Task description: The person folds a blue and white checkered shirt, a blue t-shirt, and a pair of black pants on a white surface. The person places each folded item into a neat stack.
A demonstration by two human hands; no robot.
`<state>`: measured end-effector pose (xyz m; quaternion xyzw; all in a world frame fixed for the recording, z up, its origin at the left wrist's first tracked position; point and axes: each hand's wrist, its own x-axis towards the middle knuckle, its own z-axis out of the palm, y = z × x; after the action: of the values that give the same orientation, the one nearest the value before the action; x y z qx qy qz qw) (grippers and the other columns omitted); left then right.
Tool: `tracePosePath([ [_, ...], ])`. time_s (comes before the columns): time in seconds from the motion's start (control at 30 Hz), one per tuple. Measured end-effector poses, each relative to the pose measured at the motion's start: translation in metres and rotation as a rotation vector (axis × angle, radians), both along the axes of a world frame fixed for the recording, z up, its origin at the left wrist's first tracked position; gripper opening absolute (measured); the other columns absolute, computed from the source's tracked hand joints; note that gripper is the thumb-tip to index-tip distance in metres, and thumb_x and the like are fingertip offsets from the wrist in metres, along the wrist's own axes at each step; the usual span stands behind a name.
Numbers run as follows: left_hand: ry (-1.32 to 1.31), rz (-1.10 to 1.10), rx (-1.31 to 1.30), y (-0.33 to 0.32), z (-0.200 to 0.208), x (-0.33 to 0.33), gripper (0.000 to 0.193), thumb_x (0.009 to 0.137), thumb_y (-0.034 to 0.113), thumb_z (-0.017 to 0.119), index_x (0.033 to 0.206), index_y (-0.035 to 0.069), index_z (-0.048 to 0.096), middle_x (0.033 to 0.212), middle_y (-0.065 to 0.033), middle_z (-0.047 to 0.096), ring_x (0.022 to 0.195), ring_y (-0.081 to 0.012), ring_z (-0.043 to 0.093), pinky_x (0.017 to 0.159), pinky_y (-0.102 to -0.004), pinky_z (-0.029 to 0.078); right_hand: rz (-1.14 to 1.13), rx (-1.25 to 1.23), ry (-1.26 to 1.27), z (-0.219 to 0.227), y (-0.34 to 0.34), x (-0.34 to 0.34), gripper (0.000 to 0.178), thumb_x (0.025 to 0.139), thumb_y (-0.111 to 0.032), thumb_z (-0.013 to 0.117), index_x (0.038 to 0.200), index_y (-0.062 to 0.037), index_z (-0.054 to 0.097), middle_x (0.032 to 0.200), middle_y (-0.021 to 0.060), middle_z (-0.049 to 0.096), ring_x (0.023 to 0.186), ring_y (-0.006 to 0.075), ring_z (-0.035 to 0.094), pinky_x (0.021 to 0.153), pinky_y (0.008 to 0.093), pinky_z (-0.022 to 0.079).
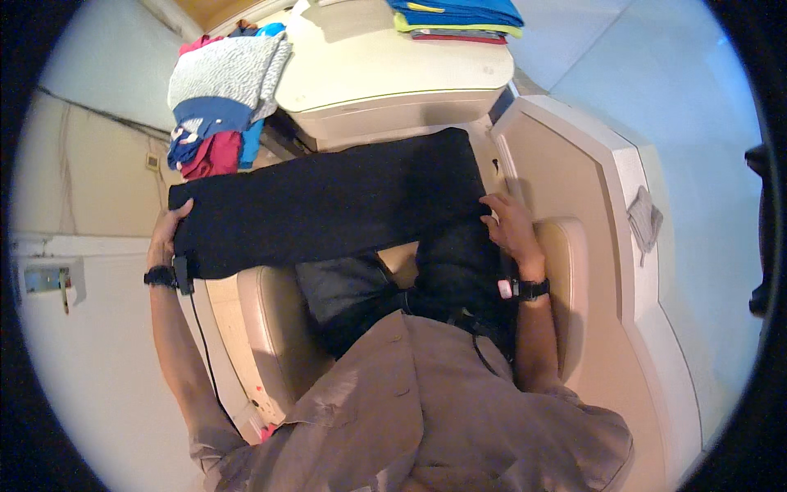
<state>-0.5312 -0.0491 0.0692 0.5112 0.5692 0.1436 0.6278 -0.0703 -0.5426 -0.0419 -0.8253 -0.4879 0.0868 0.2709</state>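
A long black folded cloth (328, 201), perhaps a garment, stretches across my lap and beyond my left knee. My left hand (170, 228) is closed on its left end, the thumb on top and the other fingers hidden underneath. At the right edge of the cloth is my right hand (512, 228), its thumb and forefinger apart, with the fingertips touching or very near the fabric. Black trousers on my legs blend with the cloth on that side, so its lower right border is hard to make out.
Ahead stands a cream table (385, 70) carrying a stack of folded clothes (459, 16). A pile of mixed clothes (221, 90) lies at the far left. A chair armrest (283, 328) flanks me, and a grey rag (645, 220) hangs over the white ledge at right.
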Motion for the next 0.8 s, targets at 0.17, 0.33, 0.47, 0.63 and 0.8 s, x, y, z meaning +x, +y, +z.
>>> tracePosePath([
  [0.17, 0.01, -0.002, -0.01, 0.008, -0.006, 0.003, 0.044, 0.09, 0.02, 0.076, 0.121, -0.007, 0.063, 0.105, -0.0169, 0.073, 0.086, -0.0259, 0.073, 0.077, -0.0381, 0.061, 0.019, 0.003, -0.168, 0.005, 0.009, -0.008, 0.03, 0.081, -0.008, 0.07, 0.111, -0.0096, 0.068, 0.108, 0.0126, 0.067, 0.094, 0.0365, 0.065, 0.078, 0.0456, 0.055],
  [0.33, 0.029, -0.009, -0.043, 0.016, -0.015, -0.002, 0.044, 0.091, 0.024, 0.074, 0.124, -0.003, 0.062, 0.114, -0.015, 0.071, 0.094, -0.0261, 0.072, 0.084, -0.0385, 0.059, 0.066, 0.179, -0.216, 0.0, 0.009, -0.009, 0.024, 0.081, -0.005, 0.07, 0.105, -0.0092, 0.07, 0.105, 0.0108, 0.068, 0.09, 0.0347, 0.066, 0.073, 0.0436, 0.055],
  [0.47, -0.034, 0.036, -0.091, 0.006, -0.009, -0.002, 0.042, 0.091, 0.025, 0.076, 0.119, -0.005, 0.064, 0.105, -0.0163, 0.073, 0.085, -0.0248, 0.074, 0.077, -0.0367, 0.062, 0.089, 0.173, -0.141, 0.0, 0.011, -0.004, 0.015, 0.081, -0.002, 0.069, 0.095, -0.0079, 0.072, 0.098, 0.0113, 0.068, 0.087, 0.0349, 0.066, 0.071, 0.0429, 0.055],
  [0.63, -0.099, -0.003, -0.075, 0.009, -0.015, -0.006, 0.041, 0.093, 0.022, 0.073, 0.121, -0.006, 0.062, 0.106, -0.0173, 0.073, 0.086, -0.0256, 0.074, 0.077, -0.0373, 0.062, 0.082, 0.197, -0.182, -0.001, 0.012, 0.001, 0.019, 0.078, 0.0, 0.068, 0.095, -0.0073, 0.072, 0.094, 0.0125, 0.067, 0.086, 0.0351, 0.066, 0.072, 0.043, 0.055],
  [0.8, -0.063, 0.04, -0.114, 0.015, -0.017, -0.002, 0.038, 0.094, 0.019, 0.071, 0.121, -0.006, 0.062, 0.106, -0.0175, 0.073, 0.085, -0.0258, 0.074, 0.076, -0.0364, 0.062, 0.04, 0.195, -0.239, 0.025, -0.002, -0.002, 0.024, 0.079, 0.005, 0.064, 0.099, -0.0066, 0.07, 0.092, 0.0141, 0.067, 0.084, 0.036, 0.066, 0.069, 0.0431, 0.054],
])
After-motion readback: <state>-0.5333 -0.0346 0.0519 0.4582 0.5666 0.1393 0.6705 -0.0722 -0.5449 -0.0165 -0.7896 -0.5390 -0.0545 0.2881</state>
